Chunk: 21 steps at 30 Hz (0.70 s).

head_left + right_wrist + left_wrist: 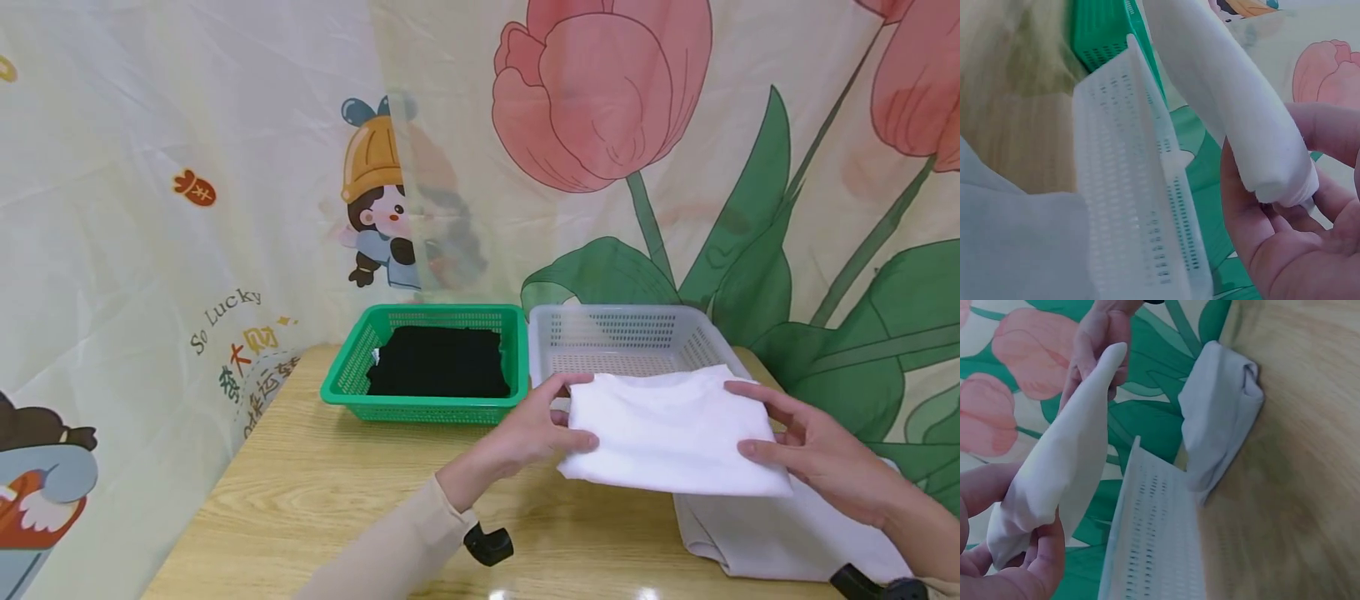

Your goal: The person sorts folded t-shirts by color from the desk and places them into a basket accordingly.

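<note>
A folded white cloth (pixel 667 433), seemingly a garment, is held up between both hands in front of the white basket. My left hand (pixel 536 425) pinches its left end, thumb on the near face and fingers behind. At the other end my right hand (pixel 817 442) grips it the same way. In the right wrist view the cloth's rolled end (pixel 1279 175) sits between thumb and fingers. Just behind it stands the white perforated basket (pixel 615 321); the cloth hides part of its front. Its visible floor shows no contents.
A green basket (pixel 427 408) with folded black cloth (pixel 442 362) stands left of the white one. Another folded white cloth (pixel 795 533) lies on the wooden table (pixel 300 500) at the right front. A printed curtain (pixel 262 125) hangs behind.
</note>
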Motion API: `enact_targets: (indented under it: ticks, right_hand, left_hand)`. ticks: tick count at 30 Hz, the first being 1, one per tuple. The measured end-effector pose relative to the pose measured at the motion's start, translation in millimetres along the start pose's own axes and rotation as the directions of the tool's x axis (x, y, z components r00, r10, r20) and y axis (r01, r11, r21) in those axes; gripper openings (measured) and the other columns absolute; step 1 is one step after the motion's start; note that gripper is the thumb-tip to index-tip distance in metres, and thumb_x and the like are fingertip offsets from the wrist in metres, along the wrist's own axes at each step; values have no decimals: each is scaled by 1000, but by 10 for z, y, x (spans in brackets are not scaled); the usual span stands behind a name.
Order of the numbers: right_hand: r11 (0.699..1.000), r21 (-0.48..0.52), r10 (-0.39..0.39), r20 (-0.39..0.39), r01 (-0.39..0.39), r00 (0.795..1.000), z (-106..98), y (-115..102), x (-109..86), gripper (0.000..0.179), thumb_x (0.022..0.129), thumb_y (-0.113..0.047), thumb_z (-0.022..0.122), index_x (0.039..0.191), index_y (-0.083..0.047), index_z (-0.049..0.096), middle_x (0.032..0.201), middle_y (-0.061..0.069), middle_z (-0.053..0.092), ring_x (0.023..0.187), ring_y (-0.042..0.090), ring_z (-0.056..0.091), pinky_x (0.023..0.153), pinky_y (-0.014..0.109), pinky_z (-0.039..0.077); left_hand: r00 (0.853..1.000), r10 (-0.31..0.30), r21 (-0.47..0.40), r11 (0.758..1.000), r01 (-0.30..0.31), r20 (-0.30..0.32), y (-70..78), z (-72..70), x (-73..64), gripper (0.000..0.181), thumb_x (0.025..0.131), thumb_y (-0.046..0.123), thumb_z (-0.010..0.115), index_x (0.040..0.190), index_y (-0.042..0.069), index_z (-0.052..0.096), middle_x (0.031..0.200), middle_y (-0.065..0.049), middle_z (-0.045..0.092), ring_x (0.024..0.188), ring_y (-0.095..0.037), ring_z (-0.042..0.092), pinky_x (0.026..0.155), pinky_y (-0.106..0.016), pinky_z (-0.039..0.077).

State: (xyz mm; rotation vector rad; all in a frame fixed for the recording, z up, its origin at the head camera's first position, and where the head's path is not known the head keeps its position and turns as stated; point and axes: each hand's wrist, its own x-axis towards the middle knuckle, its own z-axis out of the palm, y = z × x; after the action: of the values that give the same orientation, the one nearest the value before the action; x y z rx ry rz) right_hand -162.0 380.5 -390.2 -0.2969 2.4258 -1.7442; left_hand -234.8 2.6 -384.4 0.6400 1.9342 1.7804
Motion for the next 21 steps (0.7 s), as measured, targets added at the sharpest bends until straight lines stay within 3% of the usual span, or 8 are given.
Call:
enact_targets:
  ticks: [5, 10, 16, 18, 21]
  right_hand:
    - [992, -121, -40, -46, 34, 998, -152, -149, 191, 73, 105, -3, 65, 167, -26, 33, 140, -20, 47, 101, 12, 70, 76, 32, 61]
    - [981, -187, -52, -52, 42, 997, -291, -152, 428, 72, 105, -8, 67, 167, -23, 33, 141, -15, 44, 100, 11, 69, 76, 32, 62]
    - [971, -236, -45, -50, 32, 998, -425, -76, 711, 74, 105, -16, 69, 168, -19, 30, 161, 14, 27, 105, 7, 61, 80, 29, 62]
    - [972, -232, -31, -40, 20, 999, -463, -60, 811, 76, 105, -18, 69, 169, -18, 28, 167, 24, 18, 111, 11, 56, 81, 27, 60]
    - [973, -229, -2, -24, -3, 1000, -513, -37, 958, 79, 106, -21, 69, 170, -17, 24, 171, 28, 7, 122, 18, 46, 85, 22, 57]
  left_hand:
    - [999, 28, 5, 1000, -28, -43, 118, -49, 199, 77, 89, 0, 84, 153, 29, 52, 132, -4, 52, 101, -24, 70, 84, -44, 64]
    - [994, 26, 46, 999, -22, -102, 146, -95, 452, 78, 88, 3, 87, 152, 32, 54, 129, -1, 53, 100, -24, 69, 83, -42, 63]
    - [988, 17, 94, 996, -3, -154, 123, -152, 745, 76, 88, 10, 88, 152, 34, 54, 128, 1, 54, 106, -22, 65, 90, -40, 59]
    - [984, 11, 97, 995, 7, -181, 97, -168, 840, 76, 88, 11, 89, 151, 34, 55, 129, 2, 54, 107, -22, 64, 93, -40, 58]
    - [976, 7, 97, 995, 15, -220, 44, -179, 973, 76, 88, 11, 89, 152, 34, 55, 133, 3, 53, 108, -22, 63, 95, -42, 57]
